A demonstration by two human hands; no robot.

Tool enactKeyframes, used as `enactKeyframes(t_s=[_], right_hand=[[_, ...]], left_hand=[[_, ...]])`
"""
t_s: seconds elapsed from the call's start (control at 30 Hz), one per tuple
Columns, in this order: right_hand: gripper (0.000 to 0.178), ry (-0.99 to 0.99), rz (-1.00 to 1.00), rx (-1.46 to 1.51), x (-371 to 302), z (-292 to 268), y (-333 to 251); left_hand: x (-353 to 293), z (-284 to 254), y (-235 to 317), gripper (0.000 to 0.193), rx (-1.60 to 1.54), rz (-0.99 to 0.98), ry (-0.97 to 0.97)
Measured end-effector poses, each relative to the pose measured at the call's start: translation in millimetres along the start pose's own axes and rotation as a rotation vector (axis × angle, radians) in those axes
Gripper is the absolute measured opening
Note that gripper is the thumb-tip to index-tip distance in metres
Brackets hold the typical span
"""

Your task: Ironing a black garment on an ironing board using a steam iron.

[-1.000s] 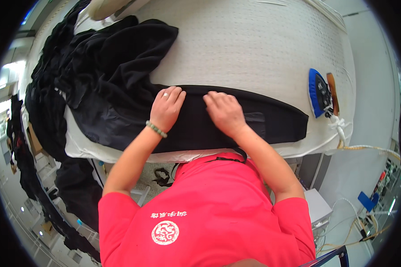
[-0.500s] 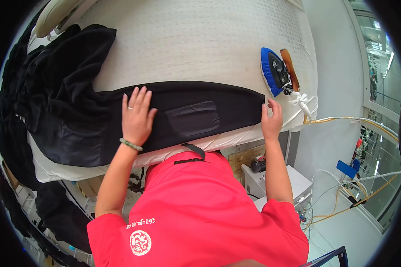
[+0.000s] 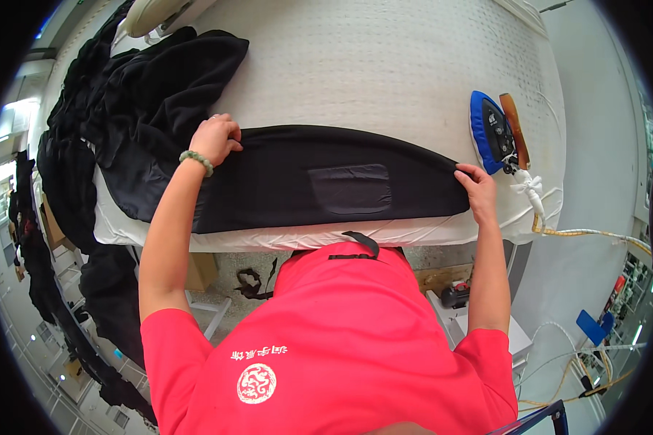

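Note:
A black garment (image 3: 283, 174) lies across the white padded table (image 3: 355, 72), one long panel, a leg or sleeve, spread flat along the near edge. A smooth, shinier rectangular patch (image 3: 350, 188) sits on this panel. My left hand (image 3: 216, 138), with a green bead bracelet (image 3: 196, 161) at the wrist, is closed at the panel's upper edge, fingers curled onto the cloth. At the narrow right end, my right hand (image 3: 477, 190) pinches the upper corner of the garment between thumb and fingers. The rest of the garment is bunched at the left.
An iron (image 3: 492, 130) with a blue-rimmed soleplate cover and wooden handle rests on its side at the table's right, its hose (image 3: 595, 235) trailing off right. A pale padded arm (image 3: 151, 16) juts in at the far left. Below the table stands a white cabinet (image 3: 519, 337).
My left hand has gone from lying flat on the cloth to closing at its upper edge. My right hand has closed on the end corner. The whole view has shifted.

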State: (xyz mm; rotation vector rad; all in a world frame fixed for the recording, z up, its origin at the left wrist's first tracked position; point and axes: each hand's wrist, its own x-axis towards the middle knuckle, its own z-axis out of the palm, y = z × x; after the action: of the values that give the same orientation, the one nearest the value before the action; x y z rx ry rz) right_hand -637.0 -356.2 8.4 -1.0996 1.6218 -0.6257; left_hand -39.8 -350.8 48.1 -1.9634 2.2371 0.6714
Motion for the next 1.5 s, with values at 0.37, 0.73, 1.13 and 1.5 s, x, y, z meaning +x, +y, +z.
enactKeyframes(t_s=[0.37,0.73,1.13,1.5], right_hand=[[0.014,0.171,-0.468,-0.92,1,15,-41],[0.022,-0.087,-0.961,-0.936,-16,146,-76],[0.02,-0.287,-0.655,-1.177,20,156,-115],[0.022,-0.342,-0.597,-1.273,28,151,-110]], left_hand=[[3,0,4,0.011,0.108,0.083,-0.04],[-7,40,96,0.022,-0.132,0.345,0.309],[32,28,103,0.016,0.022,0.175,-0.113],[54,40,133,0.012,0.004,0.239,-0.016]])
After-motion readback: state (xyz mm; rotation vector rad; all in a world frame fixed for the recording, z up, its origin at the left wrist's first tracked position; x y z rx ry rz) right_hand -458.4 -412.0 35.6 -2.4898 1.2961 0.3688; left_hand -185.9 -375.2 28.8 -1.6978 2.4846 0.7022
